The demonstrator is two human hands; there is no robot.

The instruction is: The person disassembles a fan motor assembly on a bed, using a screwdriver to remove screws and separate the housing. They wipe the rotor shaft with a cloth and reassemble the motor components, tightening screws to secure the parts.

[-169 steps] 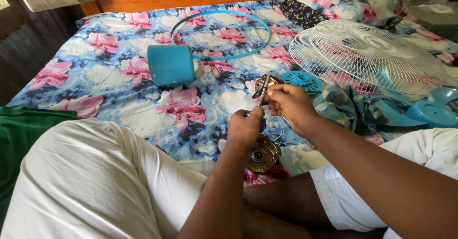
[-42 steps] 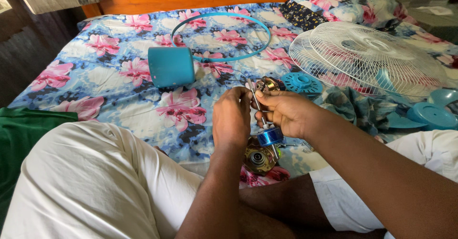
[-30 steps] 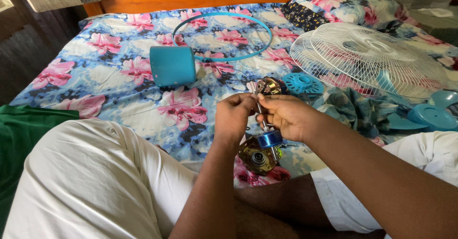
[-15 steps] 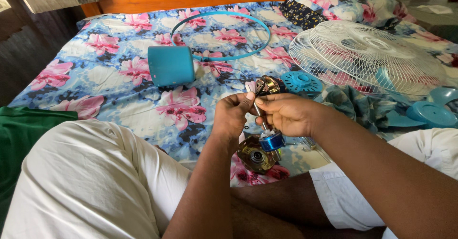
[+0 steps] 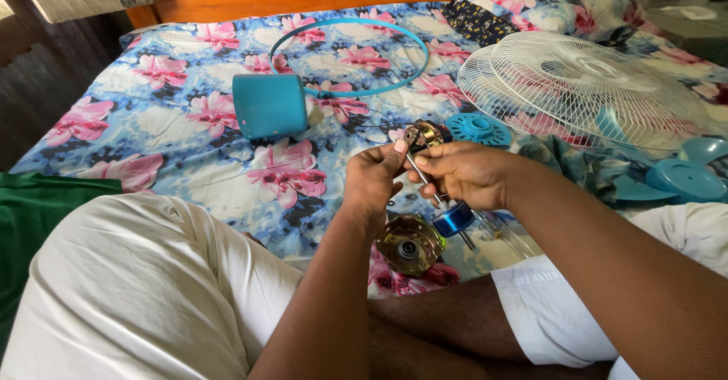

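Note:
My left hand (image 5: 374, 179) pinches the upper end of a thin metal shaft (image 5: 425, 179), fingertips close to a brass-coloured fan motor part (image 5: 427, 133) lying on the bed. My right hand (image 5: 462, 175) grips the same shaft lower down. A shiny blue cylindrical rotor piece (image 5: 453, 218) sits on the shaft just below my right hand. Under both hands a round brass motor housing (image 5: 410, 244) rests near my legs.
A flowered bedsheet (image 5: 174, 145) covers the bed. On it lie a teal motor cover (image 5: 270, 105), a teal ring (image 5: 350, 55), a white wire fan grille (image 5: 580, 88), a round teal hub (image 5: 478, 129) and teal blades (image 5: 679, 177). A green cloth (image 5: 34, 213) lies at left.
Both hands have risen slightly from the round housing, with the shaft and blue rotor still held. The left fingers have shifted up to the shaft's top end.

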